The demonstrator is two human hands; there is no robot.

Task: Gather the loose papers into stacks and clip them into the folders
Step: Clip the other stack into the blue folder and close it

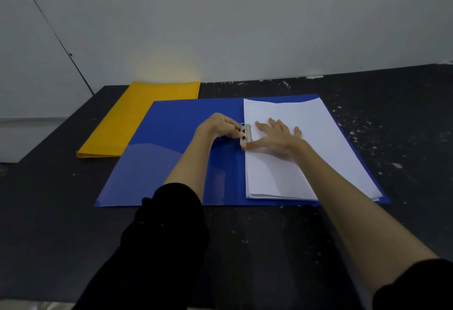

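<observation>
The blue folder lies open on the dark table, and the stack of papers sits on its right half. The metal clip is by the fold, right between the two hands, with its long side running away from the person along the paper's edge. The left hand is curled, fingers pinched on the clip. The right hand lies flat, fingers spread, pressing the papers just to the clip's right, thumb near it. The left hand is nearer, so it likely works the clip. A yellow folder lies closed, far off to the left.
</observation>
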